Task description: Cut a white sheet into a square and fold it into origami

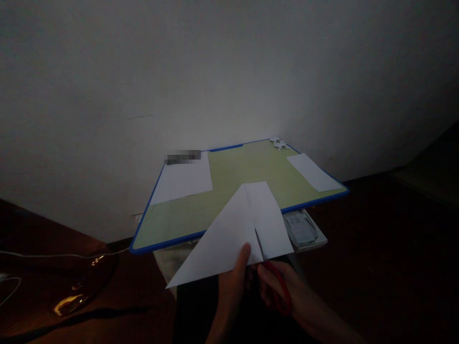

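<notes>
A white sheet of paper [222, 234], folded into a triangle with a strip [268, 215] along its right side, is held over the near edge of the table. My left hand [234, 279] pinches its lower edge, thumb on top and fingers underneath. In my right hand [283, 286] is a pair of scissors [285, 291] with red handles. Their blades lie at a slit between the triangle and the strip, which runs up from the lower edge. Most of the blades are hidden by the paper.
The small table [251, 165] has a yellow-green top and blue rim, against a wall. White sheets lie at its left [186, 184] and right [315, 174]. Paper scraps [279, 143] sit at the back right corner. An open drawer [319, 241] juts out below. A white cable [71, 255] runs at left.
</notes>
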`<state>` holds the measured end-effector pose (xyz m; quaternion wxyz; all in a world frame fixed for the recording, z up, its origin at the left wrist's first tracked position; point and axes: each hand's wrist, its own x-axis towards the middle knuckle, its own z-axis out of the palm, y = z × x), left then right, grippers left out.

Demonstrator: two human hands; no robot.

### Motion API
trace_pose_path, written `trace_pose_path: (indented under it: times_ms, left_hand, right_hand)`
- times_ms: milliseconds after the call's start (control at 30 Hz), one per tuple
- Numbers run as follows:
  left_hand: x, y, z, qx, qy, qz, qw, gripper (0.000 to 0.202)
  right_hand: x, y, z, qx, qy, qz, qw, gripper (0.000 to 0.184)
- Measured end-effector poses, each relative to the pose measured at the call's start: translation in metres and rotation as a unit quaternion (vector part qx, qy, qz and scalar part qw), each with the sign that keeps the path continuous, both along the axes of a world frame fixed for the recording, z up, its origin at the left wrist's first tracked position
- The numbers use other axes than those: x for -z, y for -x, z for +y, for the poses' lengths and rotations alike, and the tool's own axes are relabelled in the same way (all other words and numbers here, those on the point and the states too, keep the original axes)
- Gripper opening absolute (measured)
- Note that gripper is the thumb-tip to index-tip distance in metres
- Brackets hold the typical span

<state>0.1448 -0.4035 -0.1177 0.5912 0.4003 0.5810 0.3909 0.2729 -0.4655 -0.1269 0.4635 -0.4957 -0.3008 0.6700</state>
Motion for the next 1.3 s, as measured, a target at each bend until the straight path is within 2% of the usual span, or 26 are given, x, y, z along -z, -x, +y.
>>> trace_pose_path:
  times_ms: [200, 433, 600, 833, 967, 1167, 1300]
  left_hand:
    - [0.002, 0.001, 0.000, 0.006, 0.008, -0.016, 1.000, 0.065]
    - [0.007, 0.002, 0.002, 0.012, -0.006, -0.007, 1.000, 0.067]
    - [0.006, 0.002, 0.003, 0.017, -0.008, -0.017, 1.000, 0.067]
    - [0.003, 0.000, 0.002, 0.022, -0.008, -0.022, 0.999, 0.063]
    - [0.004, 0.000, 0.002, 0.030, -0.014, -0.021, 0.999, 0.064]
    - [0.010, 0.003, 0.003, 0.036, -0.029, -0.015, 0.999, 0.064]
    - [0.013, 0.002, 0.003, 0.035, -0.024, -0.009, 0.999, 0.066]
  right_hand:
    - [-0.011, -0.002, -0.003, -0.009, -0.012, 0.048, 0.999, 0.043]
    - [-0.003, 0.004, -0.003, 0.035, -0.035, 0.044, 0.998, 0.051]
    - [-0.003, 0.009, -0.004, 0.037, -0.032, 0.067, 0.997, 0.053]
    - [0.003, 0.008, -0.008, 0.079, -0.010, 0.146, 0.986, 0.053]
    - [-0.004, 0.007, -0.006, 0.052, -0.036, 0.118, 0.991, 0.052]
    - [-0.003, 0.005, -0.006, 0.078, 0.017, 0.053, 0.995, 0.056]
    - [-0.006, 0.004, -0.003, 0.076, 0.012, 0.042, 0.996, 0.060]
